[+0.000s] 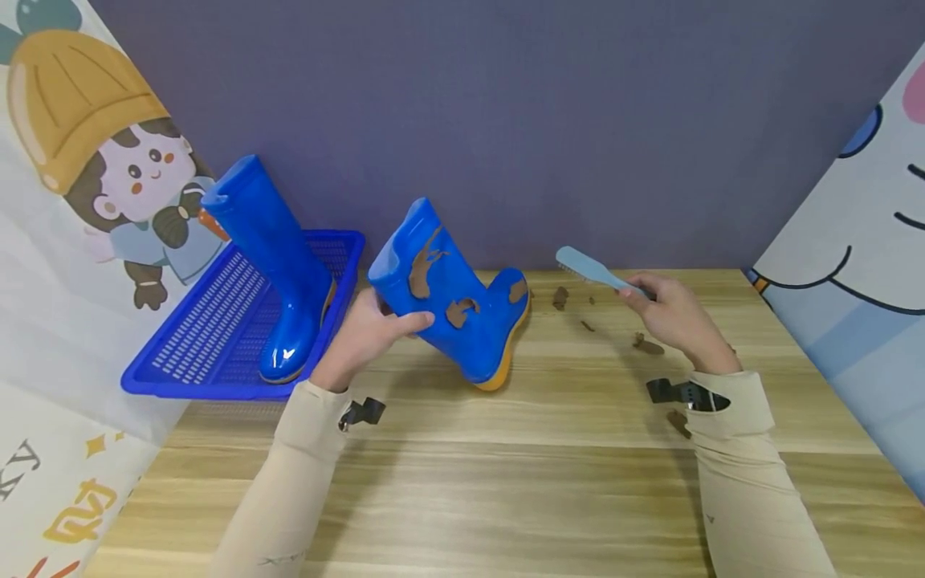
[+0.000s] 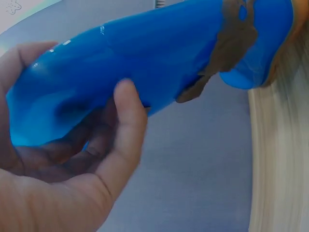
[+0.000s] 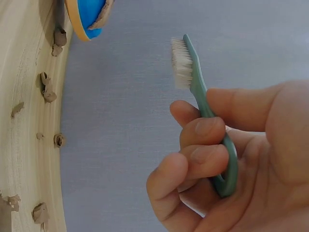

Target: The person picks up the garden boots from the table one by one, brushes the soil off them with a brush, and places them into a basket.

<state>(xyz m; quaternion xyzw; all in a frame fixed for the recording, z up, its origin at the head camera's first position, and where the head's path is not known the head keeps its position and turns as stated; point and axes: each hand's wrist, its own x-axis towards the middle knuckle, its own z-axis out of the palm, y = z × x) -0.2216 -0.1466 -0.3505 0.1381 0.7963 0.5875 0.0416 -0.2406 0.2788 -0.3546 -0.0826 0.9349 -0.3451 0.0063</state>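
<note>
A blue rain boot (image 1: 455, 301) with a yellow-orange sole leans in the middle of the head view, brown mud patches (image 1: 419, 273) stuck on its shaft and toe. My left hand (image 1: 367, 333) grips it by the upper shaft, thumb on the near side; in the left wrist view, the fingers (image 2: 128, 125) curl round the shaft near its opening. Held in my right hand (image 1: 675, 317) is a light blue-green scrub brush (image 1: 588, 266), apart from the boot. The right wrist view shows its pale bristles (image 3: 181, 65) and fingers wrapped round the handle (image 3: 231, 164).
A second blue boot (image 1: 278, 273), with no mud visible, stands upright in a blue plastic basket (image 1: 209, 389) at the left. Several mud bits (image 1: 560, 298) lie on the wooden table (image 1: 506, 498) at the right. A grey panel (image 1: 506, 120) rises behind the table.
</note>
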